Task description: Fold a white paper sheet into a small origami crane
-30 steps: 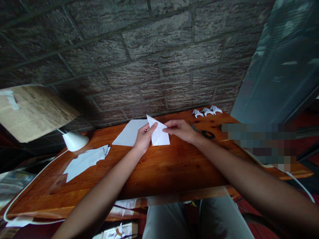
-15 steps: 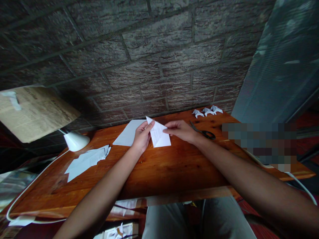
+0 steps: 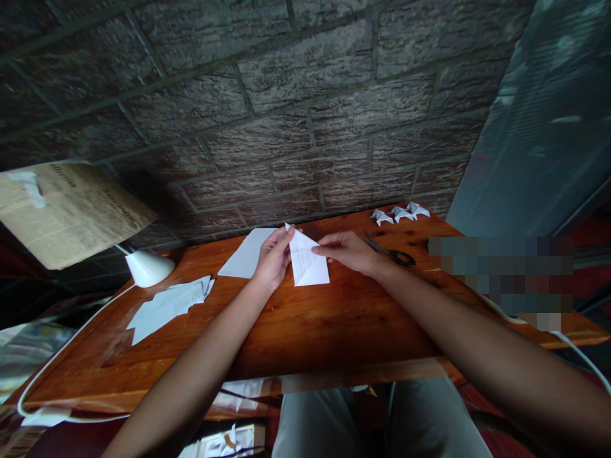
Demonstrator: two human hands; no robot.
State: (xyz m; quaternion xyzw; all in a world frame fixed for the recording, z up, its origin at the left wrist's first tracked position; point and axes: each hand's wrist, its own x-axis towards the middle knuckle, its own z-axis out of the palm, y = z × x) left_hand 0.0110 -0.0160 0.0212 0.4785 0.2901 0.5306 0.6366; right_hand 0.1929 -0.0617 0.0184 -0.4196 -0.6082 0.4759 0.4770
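Note:
A folded sheet of white paper (image 3: 308,261) with faint writing is held up over the wooden table, its pointed tip toward the wall. My left hand (image 3: 275,256) pinches its upper left edge, thumb on top near the tip. On the right edge, my right hand (image 3: 346,250) grips the paper between thumb and fingers. Behind my left hand lies a stack of plain white paper (image 3: 243,254), partly covered by that hand. Dark-handled scissors (image 3: 392,251) rest just beyond my right hand, and my wrist lies close to them.
Several folded paper figures (image 3: 401,213) stand in a row at the back right of the table (image 3: 334,331). Cut paper pieces (image 3: 169,305) lie at left, near a white lamp base (image 3: 149,267) with a paper shade (image 3: 71,210). A brick wall (image 3: 286,127) rises behind.
The folded paper has turned slightly in my hands and its lower edge sits a little lower. Both hands keep their hold; the whole view has shifted slightly.

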